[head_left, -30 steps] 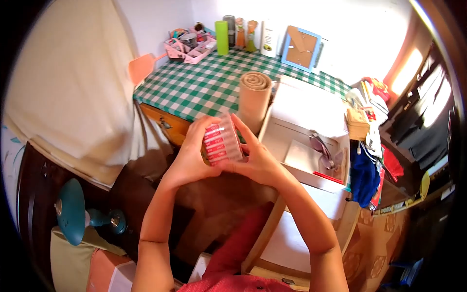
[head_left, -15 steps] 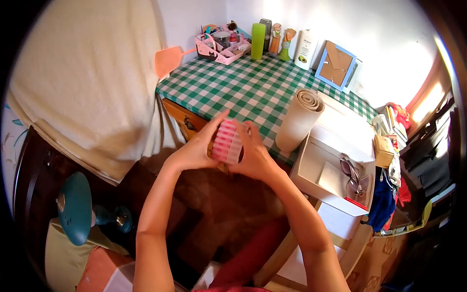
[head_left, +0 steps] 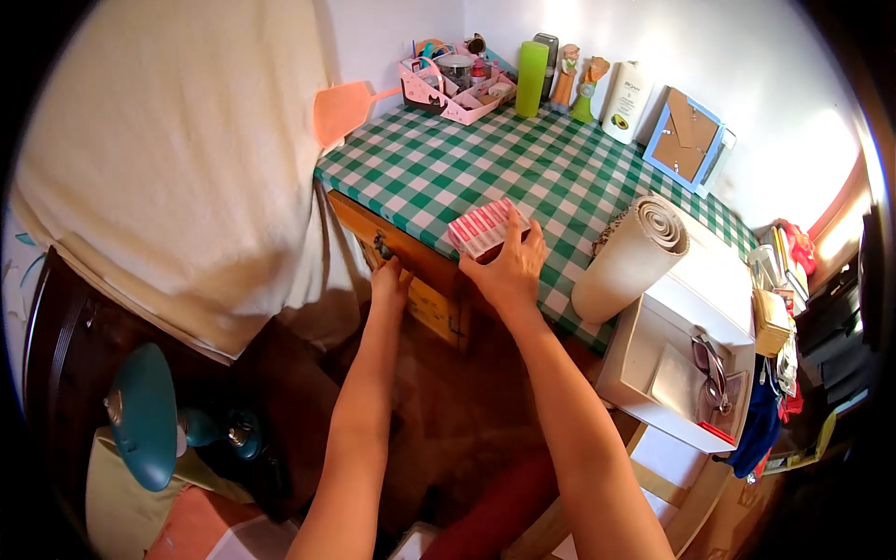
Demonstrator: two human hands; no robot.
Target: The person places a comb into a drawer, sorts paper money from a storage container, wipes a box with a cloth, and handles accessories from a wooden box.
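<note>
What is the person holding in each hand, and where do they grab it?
The right hand grips the pink striped box at its near edge, on the checked tablecloth. The left hand holds the drawer handle.

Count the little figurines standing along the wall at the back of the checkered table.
2. One figurine stands right of the green cylinder; the other figurine stands beside it, left of the white bottle. More could hide in the pink organizer.
</note>
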